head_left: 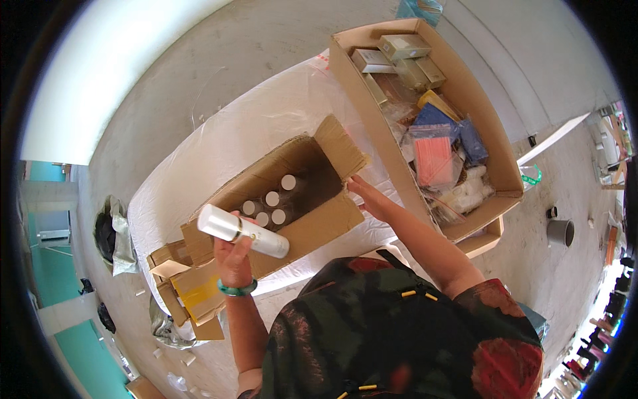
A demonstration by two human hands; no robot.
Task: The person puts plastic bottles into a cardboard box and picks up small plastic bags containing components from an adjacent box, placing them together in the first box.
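My left hand (234,261) is wrapped around a white bottle (247,234) with a white cap and a shiny ring below it. The bottle is tilted above the near left side of an open cardboard box (307,234). Inside that box, several bottles with white caps (272,199) stand upright in a cluster. My right hand (373,198) is at the box's right end, by a raised flap (340,143). Its fingers are stretched out against the cardboard and hold nothing else; the fingertips are partly hidden.
A larger open carton (473,229) at the right holds small boxes (404,46), a blue packet (435,114) and a bag of pink items (433,156). Both cartons rest on a surface covered with pale plastic sheeting (176,169). A grey bin (560,232) stands on the floor at right.
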